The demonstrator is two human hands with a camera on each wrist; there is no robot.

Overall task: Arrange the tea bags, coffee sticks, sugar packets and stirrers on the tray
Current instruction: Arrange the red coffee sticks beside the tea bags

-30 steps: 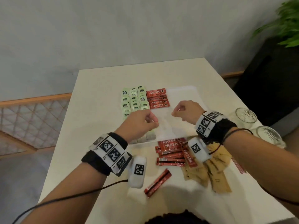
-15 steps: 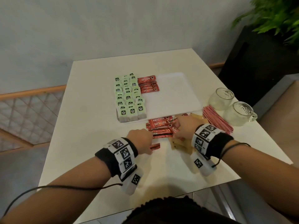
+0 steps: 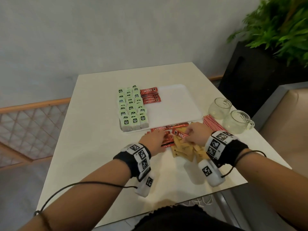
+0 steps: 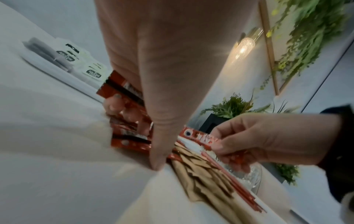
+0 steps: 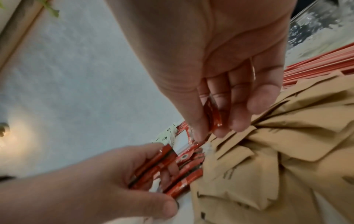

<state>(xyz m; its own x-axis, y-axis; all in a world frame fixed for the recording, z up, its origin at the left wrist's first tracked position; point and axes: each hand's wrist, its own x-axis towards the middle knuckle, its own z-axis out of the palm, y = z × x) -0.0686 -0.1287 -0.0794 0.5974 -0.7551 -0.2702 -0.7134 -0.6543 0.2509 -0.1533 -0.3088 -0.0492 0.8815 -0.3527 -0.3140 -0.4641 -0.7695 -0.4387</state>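
Note:
A white tray (image 3: 176, 104) holds rows of green tea bags (image 3: 131, 109) on its left and a few red coffee sticks (image 3: 150, 96) beside them. In front of the tray lies a loose pile of coffee sticks (image 3: 166, 129) and brown sugar packets (image 3: 183, 148). Red stirrers (image 3: 213, 124) lie to the right. My left hand (image 3: 162, 136) grips several sticks from the pile (image 5: 166, 166), fingers curled round them. My right hand (image 3: 187, 134) pinches one coffee stick (image 4: 199, 137) between thumb and fingers, lifted just above the sugar packets (image 5: 287, 151).
Two glass mugs (image 3: 220, 105) (image 3: 236, 121) stand at the table's right edge, just behind the stirrers. A black planter with green leaves (image 3: 250, 77) sits past the far right corner. The right half of the tray is bare.
Both hands have drawn back from above the tray to the loose pile in front of it. The left now grips several coffee sticks and the right pinches one.

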